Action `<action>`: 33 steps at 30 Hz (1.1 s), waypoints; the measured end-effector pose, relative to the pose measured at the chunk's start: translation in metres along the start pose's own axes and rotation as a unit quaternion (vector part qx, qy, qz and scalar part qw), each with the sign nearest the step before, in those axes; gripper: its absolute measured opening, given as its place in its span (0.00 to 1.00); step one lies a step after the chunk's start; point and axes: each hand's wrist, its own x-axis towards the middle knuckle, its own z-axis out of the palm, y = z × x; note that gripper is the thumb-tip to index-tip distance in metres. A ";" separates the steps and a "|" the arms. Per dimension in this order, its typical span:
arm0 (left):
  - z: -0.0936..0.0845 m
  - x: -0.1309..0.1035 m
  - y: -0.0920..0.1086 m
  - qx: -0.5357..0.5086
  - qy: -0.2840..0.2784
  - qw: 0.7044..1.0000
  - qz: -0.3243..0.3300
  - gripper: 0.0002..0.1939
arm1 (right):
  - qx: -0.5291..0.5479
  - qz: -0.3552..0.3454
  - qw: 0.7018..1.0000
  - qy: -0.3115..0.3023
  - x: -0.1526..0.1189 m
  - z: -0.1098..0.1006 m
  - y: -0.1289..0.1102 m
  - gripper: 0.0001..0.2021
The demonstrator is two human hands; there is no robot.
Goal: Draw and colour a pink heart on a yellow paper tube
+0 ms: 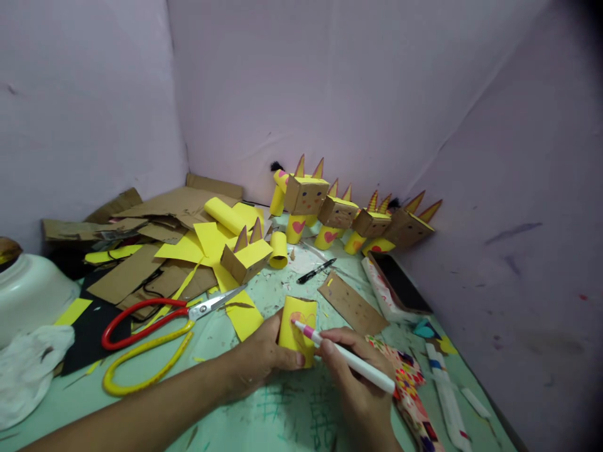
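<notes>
My left hand [264,355] is closed around a yellow paper tube [306,345], thumb across its lower front. A heart outline shows on the tube, with some pinkish colour at its upper left. Between the fingers of my right hand [358,370] is a white marker [365,369] with a pink collar; its tip meets the heart at the upper left. Left of my hands lie large scissors [207,307] with one red and one yellow handle, blades apart. Beyond the tube sit a cardboard box head with pointed ears [247,257] and a small yellow tube [279,250].
Several box-headed figures [306,194] stand along the back wall. Cardboard scraps [164,207] and yellow paper [181,247] pile up at the left, near a white bowl [32,295]. A pen [316,271], a cardboard strip [353,304] and a phone [398,282] lie towards the right.
</notes>
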 end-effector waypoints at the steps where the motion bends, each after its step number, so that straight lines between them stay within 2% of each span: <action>1: 0.000 0.000 0.000 0.006 -0.002 1.000 0.001 0.30 | 0.000 0.001 1.000 0.004 0.000 0.000 0.000 0.07; 5: 0.000 0.000 -0.001 0.033 0.011 0.999 -0.004 0.29 | 0.002 -0.007 1.000 0.012 -0.001 0.000 -0.001 0.07; 12: 0.001 0.001 -0.001 0.030 0.001 1.000 0.003 0.30 | -0.003 -0.042 0.999 0.006 -0.001 0.000 0.000 0.05; 24: 0.003 -0.002 0.004 0.004 -0.001 1.000 -0.014 0.32 | 0.006 -0.014 1.000 0.005 0.001 -0.003 -0.002 0.07; 33: 0.001 -0.002 0.001 0.007 0.001 1.000 -0.015 0.32 | 0.040 0.044 0.998 0.025 0.001 -0.003 -0.001 0.09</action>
